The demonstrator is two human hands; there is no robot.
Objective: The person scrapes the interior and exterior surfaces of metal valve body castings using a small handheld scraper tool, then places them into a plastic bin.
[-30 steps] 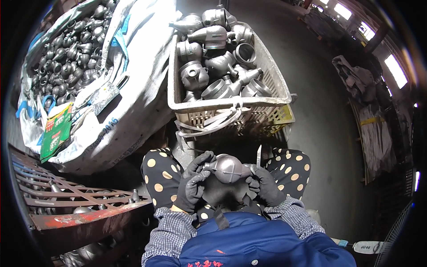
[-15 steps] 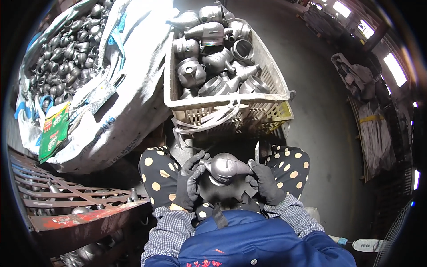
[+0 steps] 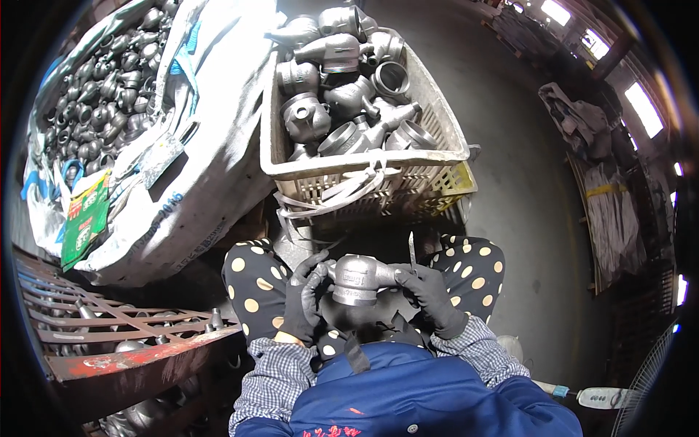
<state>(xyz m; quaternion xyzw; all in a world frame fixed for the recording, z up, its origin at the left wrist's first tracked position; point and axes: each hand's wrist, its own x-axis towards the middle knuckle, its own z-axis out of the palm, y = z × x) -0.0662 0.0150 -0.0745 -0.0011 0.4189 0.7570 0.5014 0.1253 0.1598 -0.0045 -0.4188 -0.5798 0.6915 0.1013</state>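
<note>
A grey cast-metal meter body (image 3: 354, 280), round with a short pipe end on each side, is held level above my lap. My left hand (image 3: 303, 295), in a dark glove, closes its fingers on the left pipe end. My right hand (image 3: 431, 297), gloved too, grips the right pipe end. A thin, pointed, blade-like tool (image 3: 412, 250) sticks up from my right hand; its lower part is hidden in the fingers. The wide collar of the meter body points toward me, with raised markings above it. A dark cloth or pad lies on my lap beneath.
Ahead stands a pale plastic crate (image 3: 364, 164) heaped with similar castings. A white bulk sack (image 3: 211, 146) of smaller castings is at the left. Nearer left is a rusty slatted metal rack (image 3: 145, 357) with castings. A fan (image 3: 644, 379) stands at the lower right.
The meter body has been rolled between my hands: its smooth dome faced up before, and now its marked side and collar show. The tool tilts slightly more to the left.
</note>
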